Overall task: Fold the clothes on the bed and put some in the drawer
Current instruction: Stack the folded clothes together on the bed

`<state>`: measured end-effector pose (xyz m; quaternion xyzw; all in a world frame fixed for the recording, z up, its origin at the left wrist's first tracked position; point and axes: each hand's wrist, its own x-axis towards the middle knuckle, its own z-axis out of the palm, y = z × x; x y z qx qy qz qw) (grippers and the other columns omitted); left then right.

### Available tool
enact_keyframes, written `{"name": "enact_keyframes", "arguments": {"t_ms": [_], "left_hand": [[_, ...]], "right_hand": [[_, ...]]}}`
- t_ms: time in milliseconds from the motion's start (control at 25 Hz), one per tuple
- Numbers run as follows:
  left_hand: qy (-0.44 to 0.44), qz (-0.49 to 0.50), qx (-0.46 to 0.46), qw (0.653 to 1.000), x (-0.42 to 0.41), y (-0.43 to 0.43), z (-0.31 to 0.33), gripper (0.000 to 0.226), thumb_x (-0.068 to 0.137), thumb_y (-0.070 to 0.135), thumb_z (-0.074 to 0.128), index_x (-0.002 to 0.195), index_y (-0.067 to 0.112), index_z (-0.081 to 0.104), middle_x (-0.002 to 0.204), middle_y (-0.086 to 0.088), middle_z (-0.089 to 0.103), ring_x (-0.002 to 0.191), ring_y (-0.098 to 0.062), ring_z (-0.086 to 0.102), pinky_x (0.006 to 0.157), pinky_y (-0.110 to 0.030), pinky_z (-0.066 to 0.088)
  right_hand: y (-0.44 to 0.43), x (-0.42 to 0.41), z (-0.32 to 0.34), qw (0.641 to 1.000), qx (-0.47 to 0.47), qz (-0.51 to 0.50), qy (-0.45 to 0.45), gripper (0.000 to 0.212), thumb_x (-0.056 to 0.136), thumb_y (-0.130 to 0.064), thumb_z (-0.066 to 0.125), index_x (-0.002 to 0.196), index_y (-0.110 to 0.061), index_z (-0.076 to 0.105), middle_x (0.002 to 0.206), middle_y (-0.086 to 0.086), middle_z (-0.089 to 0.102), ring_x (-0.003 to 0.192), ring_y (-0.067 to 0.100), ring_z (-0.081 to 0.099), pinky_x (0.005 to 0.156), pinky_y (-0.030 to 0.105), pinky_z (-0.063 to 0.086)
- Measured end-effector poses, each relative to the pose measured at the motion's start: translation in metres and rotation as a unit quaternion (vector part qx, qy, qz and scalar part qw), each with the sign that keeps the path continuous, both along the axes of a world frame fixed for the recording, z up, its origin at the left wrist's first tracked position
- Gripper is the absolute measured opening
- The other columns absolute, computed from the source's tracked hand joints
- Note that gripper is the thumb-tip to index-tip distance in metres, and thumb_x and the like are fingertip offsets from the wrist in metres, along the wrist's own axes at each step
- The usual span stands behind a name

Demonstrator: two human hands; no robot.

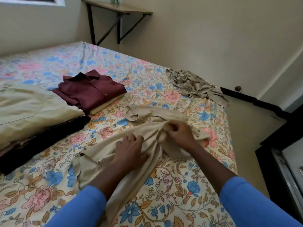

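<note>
Head view: the right hand (180, 132) fingers pinch the bunched beige shirt (152, 116), left hand (129, 151) fingers rest spread on it

left hand (129, 152): fingers spread, pressing flat on rumpled beige cloth garment (147, 133)
right hand (179, 131): fingers curled, pinching a bunched fold of the garment
garment: spread across floral-print bedsheet (172, 185), unfolded
folded maroon button shirt (91, 90): lies on a folded cream piece, far side of bed
crumpled grey-beige patterned cloth (196, 84): near far right edge of bed
pale yellow pillow (24, 108): left
black cloth strip (41, 141): just beside the pillow
wooden wall shelf with black brackets (118, 9): on back wall
sleeves: blue
</note>
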<state>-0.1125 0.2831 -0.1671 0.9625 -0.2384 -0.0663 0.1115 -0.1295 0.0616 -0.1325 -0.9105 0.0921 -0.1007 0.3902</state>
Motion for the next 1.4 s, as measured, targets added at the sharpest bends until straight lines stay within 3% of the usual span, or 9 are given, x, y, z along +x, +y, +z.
{"name": "enact_keyframes", "arguments": {"t_ms": [160,360,520,720,840,920,1040,1160,1400], "left_hand": [[-0.026,-0.002,-0.151,0.988,0.014,-0.017,0.002,0.075,0.094,0.068,0.052,0.156,0.03,0.031,0.159,-0.003,0.034,0.141,-0.026,0.039,0.113,-0.049,0.04],[0.122,-0.063,-0.262,0.955,-0.001,-0.042,0.007,0.079,0.084,0.079,0.049,0.147,0.031,0.051,0.146,0.005,0.053,0.127,-0.017,0.053,0.104,-0.042,0.048],[-0.004,-0.035,-0.281,0.959,0.006,-0.042,0.007,0.009,0.092,0.025,0.064,0.098,0.021,0.07,0.106,0.006,0.06,0.097,-0.019,0.058,0.075,-0.032,0.045],[0.002,-0.059,-0.158,0.986,-0.003,-0.034,0.023,0.028,0.088,0.014,0.066,0.111,0.031,0.062,0.1,0.013,0.058,0.094,-0.015,0.058,0.075,-0.032,0.047],[0.194,-0.155,-0.128,0.96,-0.012,-0.033,0.031,0.036,0.086,0.003,0.063,0.098,0.037,0.067,0.087,0.016,0.073,0.086,-0.007,0.071,0.079,-0.03,0.057],[0.204,-0.097,-0.228,0.947,-0.004,-0.033,0.033,0.027,0.093,0.008,0.06,0.098,0.031,0.074,0.09,0.008,0.077,0.084,-0.01,0.073,0.081,-0.035,0.06],[-0.004,0.071,-0.174,0.982,0.026,-0.024,0.025,0.031,0.1,0.043,0.06,0.125,0.026,0.065,0.127,-0.003,0.067,0.114,-0.025,0.062,0.094,-0.045,0.052],[0.025,0.15,-0.014,0.988,0.046,-0.008,0.009,0.059,0.097,0.055,0.057,0.144,0.021,0.049,0.147,-0.012,0.05,0.134,-0.034,0.047,0.105,-0.052,0.042],[0.041,0.069,-0.13,0.988,0.049,-0.008,0.002,0.02,0.088,0.028,0.067,0.108,0.027,0.065,0.106,-0.002,0.067,0.101,-0.027,0.063,0.079,-0.037,0.049]], "right_hand": [[-0.032,0.012,0.063,0.802,0.558,-0.184,-0.109,0.025,0.103,-0.017,0.049,0.098,-0.008,0.072,0.087,0.009,0.076,0.085,0.024,0.071,0.084,0.038,0.061],[-0.051,-0.003,0.109,0.75,0.62,-0.167,-0.16,0.013,0.093,-0.012,0.058,0.085,-0.016,0.069,0.083,0.003,0.069,0.079,0.018,0.068,0.083,0.033,0.059],[-0.069,-0.028,0.1,0.791,0.509,-0.286,-0.182,0.01,0.079,-0.011,0.065,0.081,-0.016,0.073,0.088,0.002,0.071,0.08,0.021,0.069,0.068,0.027,0.058],[-0.103,-0.097,0.015,0.807,0.265,-0.526,-0.044,0.033,0.075,-0.043,0.056,0.078,-0.013,0.07,0.075,0.0,0.07,0.078,0.028,0.069,0.077,0.042,0.059],[-0.096,-0.133,-0.022,0.884,0.006,-0.409,0.225,0.043,0.077,-0.05,0.064,0.108,-0.019,0.064,0.105,0.008,0.072,0.103,0.031,0.064,0.103,0.046,0.04],[-0.077,-0.128,-0.023,0.91,-0.151,-0.329,0.202,0.042,0.089,-0.037,0.064,0.129,-0.026,0.057,0.132,0.01,0.057,0.122,0.032,0.052,0.107,0.048,0.034],[-0.041,-0.081,-0.01,0.976,-0.101,-0.19,0.021,0.035,0.092,-0.02,0.064,0.127,-0.022,0.062,0.126,0.005,0.057,0.115,0.025,0.057,0.096,0.04,0.048],[-0.008,-0.004,-0.004,0.998,-0.032,-0.055,0.008,0.03,0.092,-0.013,0.062,0.119,-0.021,0.07,0.116,0.0,0.067,0.105,0.016,0.064,0.095,0.037,0.054],[0.015,0.142,-0.013,0.959,-0.206,0.016,0.195,0.081,0.097,-0.044,0.062,0.163,-0.024,0.02,0.161,0.016,0.031,0.138,0.038,0.047,0.104,0.045,0.044]]}}
